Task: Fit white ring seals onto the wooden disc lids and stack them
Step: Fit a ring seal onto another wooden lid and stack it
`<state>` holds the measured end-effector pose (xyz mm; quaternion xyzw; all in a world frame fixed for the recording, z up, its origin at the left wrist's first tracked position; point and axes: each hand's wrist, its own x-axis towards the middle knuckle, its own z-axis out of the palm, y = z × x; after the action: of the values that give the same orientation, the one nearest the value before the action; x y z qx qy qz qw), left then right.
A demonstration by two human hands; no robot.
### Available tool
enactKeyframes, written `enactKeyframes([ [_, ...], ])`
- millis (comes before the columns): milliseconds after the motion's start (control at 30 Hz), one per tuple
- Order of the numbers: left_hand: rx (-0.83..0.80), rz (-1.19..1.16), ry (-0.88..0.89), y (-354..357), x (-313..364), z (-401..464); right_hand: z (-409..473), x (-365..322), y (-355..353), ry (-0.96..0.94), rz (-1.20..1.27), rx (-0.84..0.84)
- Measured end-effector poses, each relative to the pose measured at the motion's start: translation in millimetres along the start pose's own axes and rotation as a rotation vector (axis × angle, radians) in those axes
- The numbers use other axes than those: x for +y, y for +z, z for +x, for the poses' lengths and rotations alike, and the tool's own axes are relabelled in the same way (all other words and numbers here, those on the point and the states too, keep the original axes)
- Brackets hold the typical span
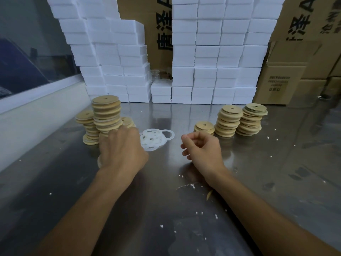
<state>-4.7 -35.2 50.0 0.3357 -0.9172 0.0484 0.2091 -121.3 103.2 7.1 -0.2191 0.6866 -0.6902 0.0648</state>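
Ring seals (154,139) piled mid-surface (166,209), 12 o'clock of the wrists. L hand (121,146) grip on lid stacks (106,115) at 10, closure hidden. R hand (201,146) loosely curled, empty. Seals prob. thin, floppy; pinch one rim.

Two hands show, the left hand (121,148) and the right hand (202,148). Wooden lids stand in about seven stacks: four in the left stacks (106,115), three in the right stacks (229,121). One ring pile (153,139) lies between; its rings overlap beyond counting.
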Motion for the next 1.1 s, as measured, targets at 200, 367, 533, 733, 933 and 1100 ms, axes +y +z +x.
enactKeyframes([
  [200,-0.016,-0.193,0.360,36,20,-9,15,9,-18,-0.120,-0.243,0.190],
  [367,-0.078,-0.100,0.359,54,21,-7,29,16,-23,-0.142,-0.442,0.143],
  [533,0.012,-0.203,0.334,54,20,-3,44,18,-21,-0.175,-0.668,0.090],
  [733,-0.011,-0.266,0.316,50,17,-2,63,22,-13,-0.111,-1.021,0.034],
  [933,-0.069,-0.272,0.334,45,17,-5,70,25,-10,-0.135,-1.140,0.059],
  [1100,-0.091,-0.295,0.320,39,19,-5,65,25,-11,-0.197,-1.074,0.065],
])
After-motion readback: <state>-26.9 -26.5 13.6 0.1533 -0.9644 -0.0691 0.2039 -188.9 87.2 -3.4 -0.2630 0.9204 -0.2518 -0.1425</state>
